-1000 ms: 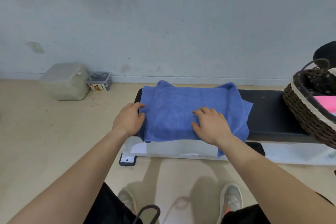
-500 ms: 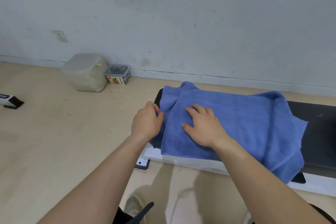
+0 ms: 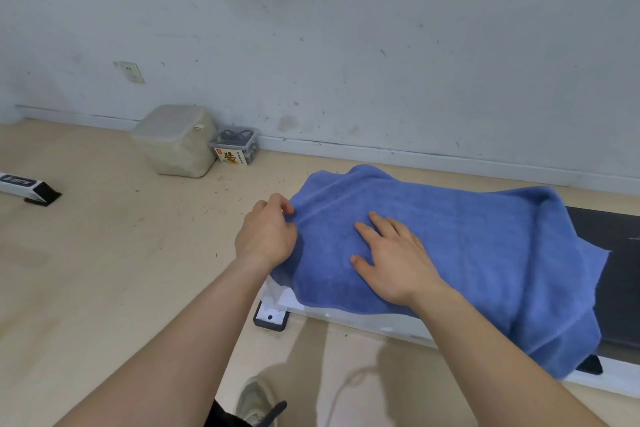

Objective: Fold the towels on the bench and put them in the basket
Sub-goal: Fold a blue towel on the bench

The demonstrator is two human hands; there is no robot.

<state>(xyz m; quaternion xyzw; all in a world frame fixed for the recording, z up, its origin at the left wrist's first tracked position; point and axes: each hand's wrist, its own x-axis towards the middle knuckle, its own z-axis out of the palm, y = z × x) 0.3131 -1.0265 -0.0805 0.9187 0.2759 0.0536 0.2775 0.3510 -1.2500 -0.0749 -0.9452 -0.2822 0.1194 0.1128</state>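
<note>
A blue towel lies folded over the left end of the black bench, its right corner hanging over the front edge. My left hand pinches the towel's left edge with curled fingers. My right hand lies flat on the towel's top, fingers straight and spread, pressing it down. The basket is out of view.
The bench has a white frame with a black foot. On the wooden floor by the wall stand a pale tub and a small clear box. A white bar end lies far left. My shoe shows below.
The view has swung left, so the basket has left the frame. My right hand slid left across the towel toward its left edge. My left hand stays at that edge.
</note>
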